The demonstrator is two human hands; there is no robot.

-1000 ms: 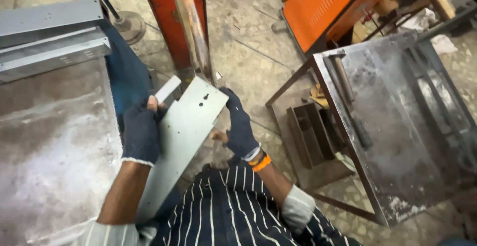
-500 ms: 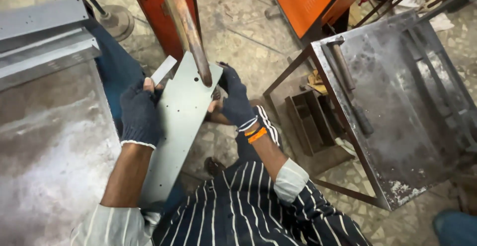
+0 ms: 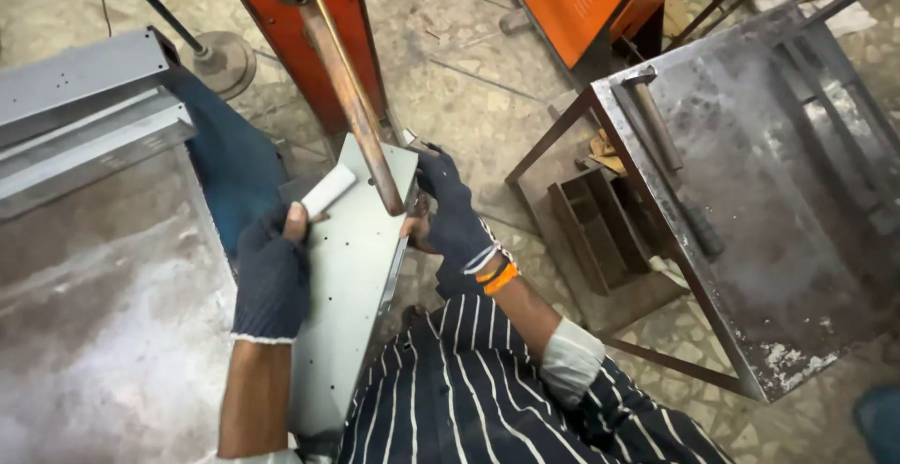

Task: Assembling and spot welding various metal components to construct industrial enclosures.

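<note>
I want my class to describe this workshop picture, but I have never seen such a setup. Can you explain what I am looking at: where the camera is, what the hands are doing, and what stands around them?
The picture comes from a camera on the person's head, looking down at their own striped shirt and two gloved hands. Both hands hold a long grey metal sheet with small holes in it. The left hand grips its left edge, the thumb near a small white piece on the sheet. The right hand grips the right edge, with orange bands at the wrist. A copper-coloured rod slants down from an orange-red machine post, and its tip meets the sheet's upper part. To the left lies a grey steel surface with folded metal parts behind it. To the right stands a metal table with a hammer on it.
</note>
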